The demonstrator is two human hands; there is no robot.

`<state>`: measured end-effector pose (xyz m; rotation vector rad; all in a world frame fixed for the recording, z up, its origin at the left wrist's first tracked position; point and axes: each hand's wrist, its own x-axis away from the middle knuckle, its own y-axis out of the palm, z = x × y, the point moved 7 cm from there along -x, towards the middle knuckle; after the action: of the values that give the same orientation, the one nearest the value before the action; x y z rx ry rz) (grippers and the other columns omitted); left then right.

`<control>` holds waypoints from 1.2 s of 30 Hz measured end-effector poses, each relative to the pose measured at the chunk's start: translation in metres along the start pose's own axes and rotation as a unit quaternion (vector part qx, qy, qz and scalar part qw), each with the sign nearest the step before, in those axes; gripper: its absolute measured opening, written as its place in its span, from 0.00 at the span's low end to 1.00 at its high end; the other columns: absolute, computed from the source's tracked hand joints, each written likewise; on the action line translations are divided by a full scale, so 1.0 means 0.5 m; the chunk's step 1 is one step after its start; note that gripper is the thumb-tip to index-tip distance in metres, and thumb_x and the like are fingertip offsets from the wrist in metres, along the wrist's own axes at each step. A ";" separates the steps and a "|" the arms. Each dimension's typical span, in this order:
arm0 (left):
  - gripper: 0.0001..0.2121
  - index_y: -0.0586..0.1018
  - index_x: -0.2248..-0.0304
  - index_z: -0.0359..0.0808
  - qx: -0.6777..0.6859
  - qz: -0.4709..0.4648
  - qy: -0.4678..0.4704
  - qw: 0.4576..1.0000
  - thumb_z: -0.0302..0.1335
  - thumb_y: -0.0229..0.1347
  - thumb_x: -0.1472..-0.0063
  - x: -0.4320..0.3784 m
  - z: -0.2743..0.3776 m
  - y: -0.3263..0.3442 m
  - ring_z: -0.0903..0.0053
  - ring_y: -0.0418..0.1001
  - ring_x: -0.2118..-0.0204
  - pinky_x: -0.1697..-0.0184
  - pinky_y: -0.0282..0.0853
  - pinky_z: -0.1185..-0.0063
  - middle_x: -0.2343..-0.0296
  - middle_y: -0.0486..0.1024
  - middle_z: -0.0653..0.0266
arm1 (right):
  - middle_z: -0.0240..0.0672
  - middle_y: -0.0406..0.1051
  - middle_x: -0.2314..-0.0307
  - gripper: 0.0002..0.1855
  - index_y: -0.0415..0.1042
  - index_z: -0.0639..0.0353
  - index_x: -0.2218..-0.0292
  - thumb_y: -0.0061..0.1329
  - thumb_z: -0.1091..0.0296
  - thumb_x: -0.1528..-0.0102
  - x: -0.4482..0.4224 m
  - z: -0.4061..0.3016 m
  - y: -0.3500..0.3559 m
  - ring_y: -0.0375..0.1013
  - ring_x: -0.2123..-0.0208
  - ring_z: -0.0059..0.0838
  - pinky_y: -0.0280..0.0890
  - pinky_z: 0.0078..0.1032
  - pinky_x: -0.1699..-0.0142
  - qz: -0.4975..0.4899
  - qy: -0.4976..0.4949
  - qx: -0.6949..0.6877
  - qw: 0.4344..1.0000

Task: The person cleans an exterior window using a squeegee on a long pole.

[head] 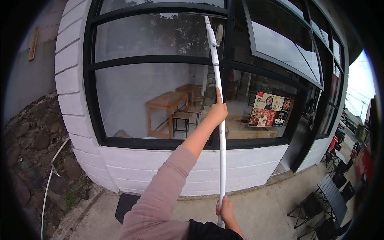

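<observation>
A long white pole (222, 156) runs up in front of me, close to upright. My left hand (218, 113) is wrapped around its middle, with the index finger stretched along the shaft. Lower down, my right hand (225, 208) grips the pole near its bottom end. At the top, a thin, wide squeegee-like head (207, 14) lies across the upper window pane (150, 37), just below a black frame bar (162, 11). Whether its blade presses on the glass I cannot tell. Trees and sky reflect in that pane.
Below is another window pane (120, 99), with wooden tables (166, 100) and stools behind it. An open window sash (285, 54) juts out at right. Black folding chairs (310, 207) surround a slatted table (333, 198). A rocky bank (39, 138) and a white pipe (48, 183) lie left.
</observation>
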<state>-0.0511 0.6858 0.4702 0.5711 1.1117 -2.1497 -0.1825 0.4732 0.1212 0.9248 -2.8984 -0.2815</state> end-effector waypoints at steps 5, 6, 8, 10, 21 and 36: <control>0.37 0.24 0.45 0.41 -0.017 -0.007 -0.020 1.000 0.31 0.40 0.41 0.004 -0.028 0.008 0.56 0.73 0.77 0.74 0.69 0.65 0.78 0.73 0.45 | 0.28 0.52 0.93 0.32 0.58 0.59 0.80 0.24 0.37 0.44 -0.035 0.071 0.022 0.51 0.92 0.19 0.48 0.19 0.86 -0.032 0.051 -0.058 0.997; 0.37 0.24 0.45 0.41 -0.029 -0.009 -0.024 0.999 0.31 0.40 0.41 0.009 -0.034 0.000 0.56 0.73 0.78 0.74 0.69 0.65 0.79 0.73 0.45 | 0.28 0.52 0.92 0.32 0.58 0.59 0.79 0.24 0.37 0.44 -0.036 0.084 0.035 0.50 0.92 0.19 0.48 0.19 0.86 -0.047 0.066 -0.077 0.994; 0.37 0.24 0.45 0.41 -0.050 0.006 -0.021 0.999 0.31 0.40 0.41 0.015 -0.047 -0.011 0.56 0.72 0.79 0.75 0.69 0.65 0.80 0.73 0.46 | 0.28 0.52 0.92 0.31 0.58 0.59 0.79 0.23 0.38 0.44 -0.041 0.097 0.049 0.50 0.92 0.19 0.49 0.20 0.86 -0.064 0.064 -0.079 0.993; 0.37 0.23 0.46 0.40 -0.045 -0.011 -0.032 0.998 0.29 0.40 0.41 0.034 -0.057 0.000 0.53 0.71 0.79 0.73 0.68 0.64 0.80 0.72 0.43 | 0.28 0.53 0.92 0.31 0.58 0.59 0.79 0.22 0.39 0.43 -0.035 0.106 0.051 0.51 0.91 0.20 0.50 0.20 0.85 -0.086 0.067 -0.066 0.992; 0.37 0.22 0.45 0.41 -0.082 -0.055 -0.103 0.990 0.30 0.39 0.41 0.220 -0.059 0.072 0.60 0.72 0.81 0.78 0.68 0.67 0.81 0.73 0.51 | 0.29 0.55 0.92 0.31 0.58 0.57 0.82 0.20 0.42 0.42 0.148 0.203 -0.021 0.55 0.90 0.22 0.53 0.21 0.83 -0.050 0.127 0.008 0.991; 0.38 0.21 0.46 0.44 -0.123 -0.109 -0.161 0.973 0.28 0.40 0.42 0.375 -0.063 0.070 0.62 0.74 0.78 0.77 0.69 0.69 0.76 0.74 0.50 | 0.27 0.53 0.92 0.33 0.57 0.55 0.83 0.18 0.37 0.43 0.343 0.251 0.017 0.54 0.90 0.22 0.50 0.21 0.83 -0.082 0.161 -0.016 0.983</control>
<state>-0.1547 0.6325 0.3159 -0.0143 1.2747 -2.1419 -0.3438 0.3990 0.0043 1.0934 -2.5225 -0.1693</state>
